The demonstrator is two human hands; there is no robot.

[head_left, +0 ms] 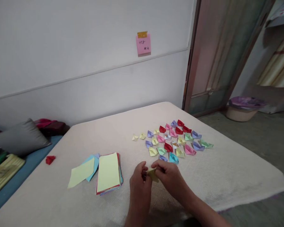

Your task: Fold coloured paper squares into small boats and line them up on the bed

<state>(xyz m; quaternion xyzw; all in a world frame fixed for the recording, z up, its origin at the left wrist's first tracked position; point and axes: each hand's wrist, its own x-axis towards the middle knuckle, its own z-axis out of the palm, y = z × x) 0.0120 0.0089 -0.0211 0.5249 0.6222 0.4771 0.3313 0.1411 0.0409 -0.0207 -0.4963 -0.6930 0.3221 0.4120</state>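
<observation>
Between my two hands is a small folded piece of yellow paper, held above the near edge of the bed. My left hand pinches its left side, and my right hand grips its right side with fingers bent round it. Parts of the paper are hidden by the fingers. Just beyond the hands lie several folded paper boats in red, pink, yellow, green, blue and white, set in loose rows. To the left of my hands sits a stack of coloured paper, a yellow sheet on top.
Loose yellow and blue sheets lie left of the stack. A red folded paper piece rests near the bed's left edge. A grey pillow is farther left. A pink note is taped to the wall; a basin stands on the floor.
</observation>
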